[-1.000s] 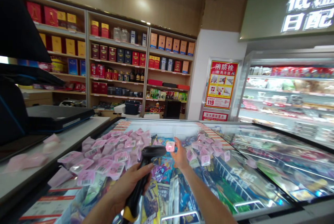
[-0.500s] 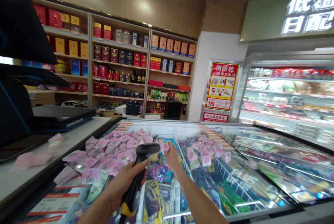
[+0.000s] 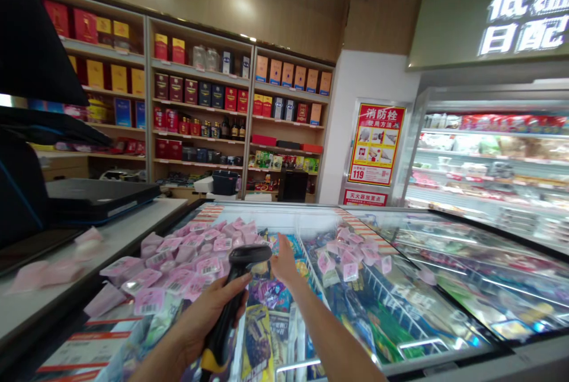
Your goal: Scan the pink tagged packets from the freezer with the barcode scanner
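Observation:
My left hand (image 3: 207,311) is closed around the grip of a black and yellow barcode scanner (image 3: 233,293), its head pointing right. Just right of the scanner head, my right hand (image 3: 284,263) reaches over the freezer with one finger stretched up and the thumb apart; no item shows between them. A heap of small pink cups (image 3: 193,248) with barcode labels on their lids lies left of the scanner, on the freezer's glass. A smaller group of pink cups (image 3: 351,251) lies to the right of my right hand.
Under the glass, the chest freezer (image 3: 448,343) holds colourful packets and wire baskets. On the left, a counter (image 3: 120,234) carries a black device (image 3: 98,195) and a few pink cups (image 3: 48,275). Stocked shelves (image 3: 200,115) and a lit fridge (image 3: 489,162) stand behind.
The pink cup that was in my right hand no longer shows there, and its fingers have spread. My left hand keeps hold of the scanner. The view has shifted slightly.

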